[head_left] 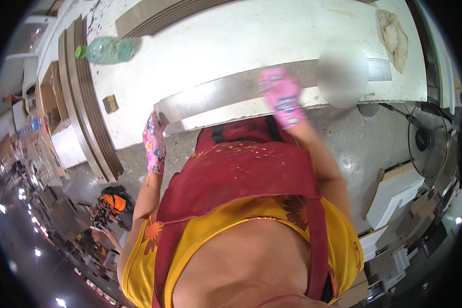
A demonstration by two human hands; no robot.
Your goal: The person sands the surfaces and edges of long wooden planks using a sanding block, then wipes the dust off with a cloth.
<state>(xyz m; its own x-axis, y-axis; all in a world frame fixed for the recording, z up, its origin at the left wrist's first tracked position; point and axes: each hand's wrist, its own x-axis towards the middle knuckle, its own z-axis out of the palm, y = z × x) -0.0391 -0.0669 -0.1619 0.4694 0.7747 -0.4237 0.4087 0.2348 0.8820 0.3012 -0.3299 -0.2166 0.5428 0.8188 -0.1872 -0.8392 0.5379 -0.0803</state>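
Left hand (154, 141) is pinching the board (210, 96) at ten o'clock; hold tight. Right hand (282, 96) is blurring at one; can't tell its grip.

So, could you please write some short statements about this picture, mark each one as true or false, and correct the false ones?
1. The left hand is at the left end of the strip. True.
2. The right hand is over the strip. True.
3. Both hands are bare. False: both wear pink patterned gloves.
4. The bottle lies on its side. True.
5. The bottle has a red cap. False: its cap is green.
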